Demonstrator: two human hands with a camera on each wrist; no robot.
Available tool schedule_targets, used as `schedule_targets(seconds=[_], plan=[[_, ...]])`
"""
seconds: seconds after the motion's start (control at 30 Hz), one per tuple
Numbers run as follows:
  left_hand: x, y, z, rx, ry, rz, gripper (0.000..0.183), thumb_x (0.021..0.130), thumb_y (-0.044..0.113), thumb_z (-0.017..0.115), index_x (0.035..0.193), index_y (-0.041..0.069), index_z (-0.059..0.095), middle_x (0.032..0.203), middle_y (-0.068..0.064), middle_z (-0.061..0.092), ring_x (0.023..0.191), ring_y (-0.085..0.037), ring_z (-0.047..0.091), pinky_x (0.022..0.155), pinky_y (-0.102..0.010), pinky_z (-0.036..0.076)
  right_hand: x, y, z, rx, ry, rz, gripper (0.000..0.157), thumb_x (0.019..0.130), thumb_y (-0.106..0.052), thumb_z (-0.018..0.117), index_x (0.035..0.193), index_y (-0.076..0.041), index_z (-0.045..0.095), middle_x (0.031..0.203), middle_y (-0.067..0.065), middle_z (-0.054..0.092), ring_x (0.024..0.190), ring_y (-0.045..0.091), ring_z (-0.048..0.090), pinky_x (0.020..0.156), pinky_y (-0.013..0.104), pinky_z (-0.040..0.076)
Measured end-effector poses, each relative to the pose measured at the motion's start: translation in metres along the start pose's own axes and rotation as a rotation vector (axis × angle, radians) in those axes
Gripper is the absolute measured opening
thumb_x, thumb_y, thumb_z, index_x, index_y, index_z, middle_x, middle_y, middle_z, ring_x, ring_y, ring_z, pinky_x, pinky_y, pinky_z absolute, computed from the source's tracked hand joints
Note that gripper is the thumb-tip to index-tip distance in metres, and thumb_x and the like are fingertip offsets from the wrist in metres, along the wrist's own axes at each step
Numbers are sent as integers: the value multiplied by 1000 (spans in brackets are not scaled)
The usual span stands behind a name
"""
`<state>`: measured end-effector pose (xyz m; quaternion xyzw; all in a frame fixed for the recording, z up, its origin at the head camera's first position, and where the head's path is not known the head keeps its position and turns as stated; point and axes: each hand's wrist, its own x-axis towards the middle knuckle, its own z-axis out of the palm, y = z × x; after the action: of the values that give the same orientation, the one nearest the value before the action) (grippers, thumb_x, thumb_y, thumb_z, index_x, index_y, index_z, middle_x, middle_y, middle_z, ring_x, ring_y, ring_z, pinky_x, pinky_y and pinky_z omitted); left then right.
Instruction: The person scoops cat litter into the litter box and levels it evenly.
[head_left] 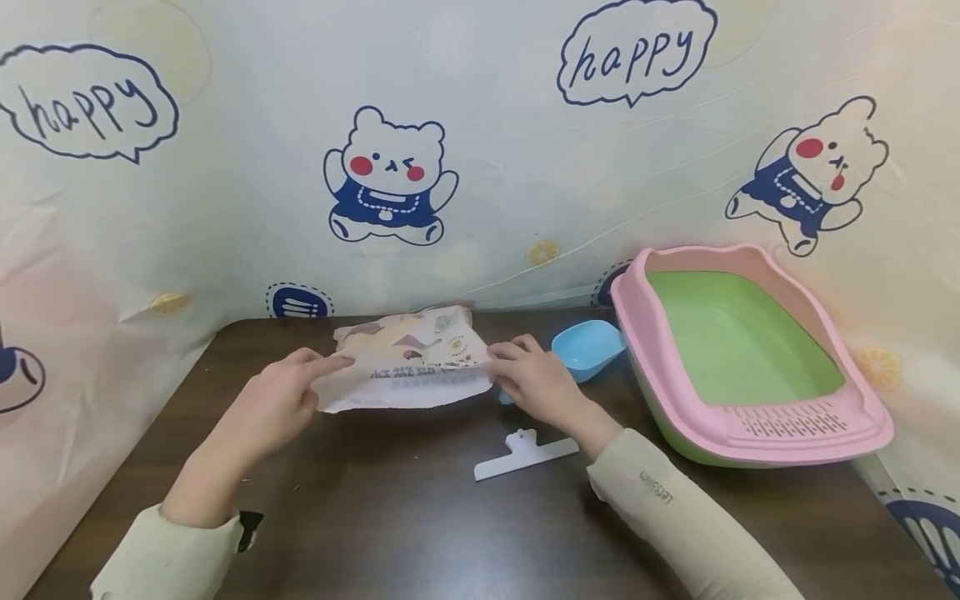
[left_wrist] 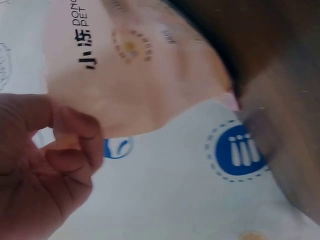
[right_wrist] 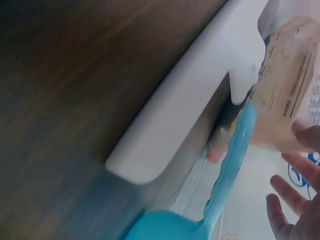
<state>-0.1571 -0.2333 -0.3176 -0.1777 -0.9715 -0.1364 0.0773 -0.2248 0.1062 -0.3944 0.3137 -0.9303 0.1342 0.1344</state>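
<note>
The head view shows a dark brown tabletop (head_left: 360, 533) with wood grain, and it shines a little near the front. Behind and at the sides hangs a pale, creased sheet (head_left: 510, 167), printed with bears, orange slices and the word "happy" inside cloud bubbles. On the right side of the table stands a cat-litter box (head_left: 810, 446), pink at the rim and green inside. Just beside it, to its left, lies a blue litter scoop (head_left: 588, 346), and nearer to the person is a white bag clip (head_left: 525, 454).

The printed cat-litter bag (head_left: 405, 346) is toward the far edge of the table, between the two hands, and its near edge appears raised from the wood. The left hand (head_left: 273, 400) pinches the left edge of this bag with the thumb and bent fingers. The right hand (head_left: 536, 379) is at its right edge, above the scoop's handle. In the right wrist view its fingers are spread, with the thumb over the bag; whether it pinches, I cannot tell.
</note>
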Motion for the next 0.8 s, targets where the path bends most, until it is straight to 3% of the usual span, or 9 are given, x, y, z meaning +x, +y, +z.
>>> schedule_targets(seconds=[0.17,0.33,0.4,0.53,0.67,0.8], plan=[[-2,8,-4,-24,-119,30,63,79,-14,54,137,9,59,126,-23,59,96,-33,60,73,-40,50,-3,9,-2,29,-33,-30,10,92,-16,69,93,-26,73,141,-3,59,123,24,50,82,48,51],[-6,17,1,-21,-173,63,67,79,-13,58,143,2,50,145,-29,48,120,-45,58,90,-55,52,-5,9,-4,12,-44,-33,8,92,-20,68,92,-27,73,145,-2,56,125,24,49,82,49,50],[-7,20,3,-2,-165,65,68,79,-13,59,145,-2,47,147,-30,46,124,-46,56,94,-57,49,-4,5,-5,3,-46,-25,8,93,-31,66,93,-27,74,146,-1,54,125,25,49,82,50,51],[-10,22,4,29,-130,53,70,79,-12,60,146,-3,44,147,-28,47,121,-44,58,93,-56,50,0,-6,-4,-11,-29,14,30,94,-50,59,101,-27,77,147,2,54,123,26,50,81,50,52],[-13,21,5,23,-90,75,71,78,-12,59,147,-2,43,147,-27,48,115,-43,62,88,-56,51,7,-17,2,-44,-10,62,31,96,-46,59,113,-26,76,148,3,53,122,28,51,79,49,53],[-12,23,4,7,-74,102,70,78,-12,57,147,-1,44,148,-25,48,114,-40,63,86,-53,52,12,-24,7,-46,-95,77,30,97,-44,59,118,-29,74,155,2,44,129,29,46,85,52,51]])
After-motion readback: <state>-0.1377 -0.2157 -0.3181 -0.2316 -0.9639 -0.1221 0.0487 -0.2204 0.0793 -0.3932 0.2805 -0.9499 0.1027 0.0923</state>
